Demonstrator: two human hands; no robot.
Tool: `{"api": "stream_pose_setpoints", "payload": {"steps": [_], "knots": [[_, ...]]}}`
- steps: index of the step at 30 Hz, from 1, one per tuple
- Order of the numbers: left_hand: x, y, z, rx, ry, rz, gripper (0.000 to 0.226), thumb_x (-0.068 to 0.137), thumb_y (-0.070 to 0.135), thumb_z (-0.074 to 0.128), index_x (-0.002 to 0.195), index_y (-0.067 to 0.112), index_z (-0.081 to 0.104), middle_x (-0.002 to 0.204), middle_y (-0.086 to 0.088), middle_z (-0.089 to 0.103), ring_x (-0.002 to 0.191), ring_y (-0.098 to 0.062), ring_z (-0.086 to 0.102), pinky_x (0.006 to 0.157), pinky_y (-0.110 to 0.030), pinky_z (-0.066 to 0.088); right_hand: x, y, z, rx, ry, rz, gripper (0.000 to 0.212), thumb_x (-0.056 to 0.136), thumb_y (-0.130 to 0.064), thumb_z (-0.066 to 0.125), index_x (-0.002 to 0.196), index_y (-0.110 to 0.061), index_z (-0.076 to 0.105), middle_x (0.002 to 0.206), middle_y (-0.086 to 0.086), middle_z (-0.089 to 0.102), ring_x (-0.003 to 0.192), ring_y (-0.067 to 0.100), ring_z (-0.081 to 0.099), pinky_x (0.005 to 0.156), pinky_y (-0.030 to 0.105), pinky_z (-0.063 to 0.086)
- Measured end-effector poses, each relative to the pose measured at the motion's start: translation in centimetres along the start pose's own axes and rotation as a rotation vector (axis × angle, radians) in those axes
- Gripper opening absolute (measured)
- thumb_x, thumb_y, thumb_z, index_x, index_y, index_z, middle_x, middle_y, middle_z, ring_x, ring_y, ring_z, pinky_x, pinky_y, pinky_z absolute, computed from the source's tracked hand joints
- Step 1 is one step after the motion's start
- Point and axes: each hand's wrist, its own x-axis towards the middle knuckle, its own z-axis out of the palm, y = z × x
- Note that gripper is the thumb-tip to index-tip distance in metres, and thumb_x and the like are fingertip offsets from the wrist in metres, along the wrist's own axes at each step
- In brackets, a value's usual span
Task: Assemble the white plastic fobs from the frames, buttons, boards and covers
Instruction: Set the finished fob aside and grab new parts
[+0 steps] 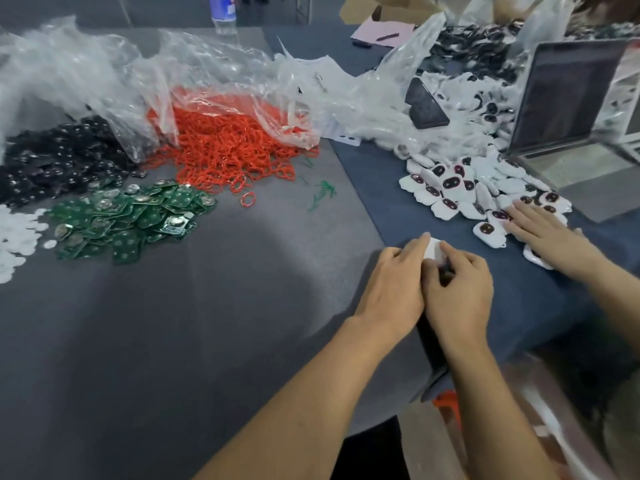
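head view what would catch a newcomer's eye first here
A heap of red rings spills from clear plastic at upper centre, with green boards piled just below-left of it. Right of centre, the left hand and right hand grip a white fob together.

Crinkled clear plastic bags (214,74): glossy film. Orange-red plastic rings (225,154): smooth. Green circuit boards (138,220) w/ shiny metal discs (177,223). Small white plastic fob piece (433,249): smooth. Grey tabletop (173,341) matt; dark blue cloth (398,209) matt.
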Motion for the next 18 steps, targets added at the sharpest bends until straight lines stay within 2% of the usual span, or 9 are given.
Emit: {"api": "stream_pose_setpoints", "payload": {"steps": [3,5,7,9,11,13,15,18], "knots": [[-1.5,-0.1,-1.4,-0.063,0.061,0.002,0.056,0.102,0.008,0.053,0.155,0.017,0.039,0.145,-0.009,0.055,0.132,-0.023,0.049,0.110,-0.031,0.040,-1.0,-0.9,-0.3,0.022,0.098,-0.052,0.041,0.096,-0.027,0.060,0.136,-0.019,0.060,0.124,0.005,0.057,0.118,0.018,0.049,0.093,0.023,0.032],[-3.2,-0.7,-3.0,-0.111,0.132,-0.010,0.049,0.101,0.008,0.053,0.149,0.019,0.049,0.138,-0.006,0.061,0.128,-0.020,0.054,0.110,-0.033,0.044,-2.2,-2.4,0.1,0.074,0.144,-0.106,0.035,0.095,-0.024,0.062,0.130,-0.022,0.064,0.122,0.003,0.059,0.116,0.019,0.052,0.093,0.020,0.032],[-5.2,-1.9,-5.3,-0.132,0.265,-0.014,0.039,0.100,0.006,0.053,0.137,0.017,0.059,0.129,-0.003,0.067,0.121,-0.017,0.060,0.105,-0.034,0.048,-4.3,-4.7,1.4,0.134,0.096,-0.205,0.030,0.092,-0.018,0.063,0.122,-0.023,0.067,0.114,-0.001,0.061,0.106,0.019,0.057,0.087,0.010,0.031],[-7.2,-3.2,-8.4,-0.121,0.417,-0.044,0.030,0.098,0.002,0.055,0.124,0.013,0.066,0.120,-0.002,0.071,0.113,-0.016,0.064,0.099,-0.034,0.051,-6.6,-7.6,3.3,0.218,-0.017,-0.293,0.026,0.090,-0.014,0.064,0.115,-0.022,0.069,0.105,-0.005,0.063,0.095,0.017,0.061,0.081,0.001,0.032],[-9.7,-4.6,-11.9,-0.078,0.546,-0.093,0.023,0.096,0.002,0.058,0.114,0.012,0.069,0.111,-0.001,0.073,0.104,-0.016,0.067,0.094,-0.033,0.052,-9.1,-10.7,5.6,0.292,-0.162,-0.359,0.025,0.090,-0.013,0.066,0.111,-0.025,0.070,0.100,-0.011,0.064,0.090,0.011,0.062,0.082,0.005,0.037],[-12.5,-6.0,-15.5,-0.025,0.664,-0.144,0.020,0.094,0.003,0.061,0.109,0.014,0.070,0.105,0.002,0.071,0.099,-0.014,0.066,0.090,-0.030,0.052,-11.7,-13.6,7.9,0.357,-0.320,-0.410,0.027,0.091,-0.014,0.066,0.110,-0.033,0.068,0.097,-0.019,0.063,0.087,-0.003,0.062,0.079,0.007,0.042],[-15.6,-7.3,-18.8,0.022,0.765,-0.217,0.023,0.092,0.002,0.063,0.108,0.017,0.070,0.103,0.005,0.069,0.096,-0.009,0.065,0.089,-0.024,0.051,-14.3,-16.5,10.1,0.405,-0.468,-0.475,0.031,0.091,-0.014,0.067,0.109,-0.040,0.065,0.097,-0.026,0.062,0.089,-0.013,0.059,0.076,0.000,0.041],[-20.1,-9.3,-23.2,0.105,0.902,-0.341,0.023,0.094,0.006,0.065,0.112,0.022,0.068,0.104,0.010,0.066,0.096,-0.005,0.063,0.088,-0.016,0.050,-18.0,-20.6,13.0,0.440,-0.641,-0.621,0.033,0.091,-0.013,0.069,0.112,-0.037,0.068,0.102,-0.024,0.063,0.094,-0.008,0.061,0.080,0.007,0.045]]}}
